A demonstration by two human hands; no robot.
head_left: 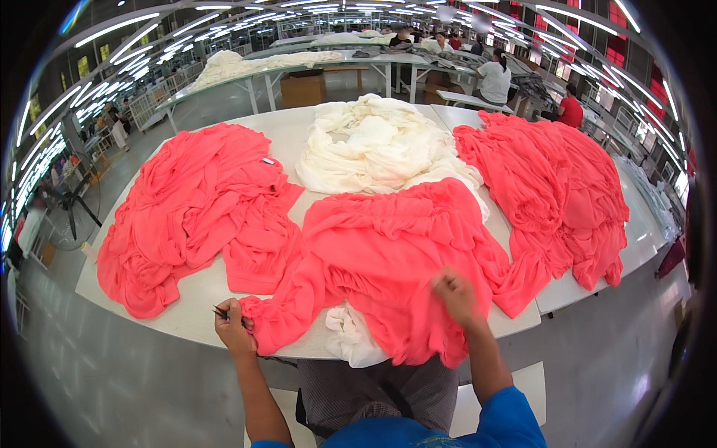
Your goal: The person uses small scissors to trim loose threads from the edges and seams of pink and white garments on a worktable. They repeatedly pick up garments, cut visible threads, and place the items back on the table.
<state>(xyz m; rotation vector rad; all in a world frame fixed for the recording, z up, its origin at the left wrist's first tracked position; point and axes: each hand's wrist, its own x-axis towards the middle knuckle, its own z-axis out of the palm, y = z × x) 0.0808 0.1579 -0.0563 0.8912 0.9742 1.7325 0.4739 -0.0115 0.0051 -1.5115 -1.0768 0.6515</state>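
A coral-pink garment [396,239] with gathered bands lies spread on the white table in front of me, its sleeve reaching left. My left hand [236,328] is closed at that sleeve's end. Between its fingers is a small dark pointed tool, which looks like thread snips [220,311]; whether the fingers also pinch the cuff is hard to see. My right hand [455,299] is over the right part of the garment, its fingers curled and smeared by motion. White fabric [351,336] shows from beneath the garment at the near edge.
Coral garments are heaped at the left [194,201] and at the right [553,187]. A cream fabric pile [381,145] sits at the table's far side. Beyond stand long tables [261,69] and seated people, one in white [493,81], one in red [571,110].
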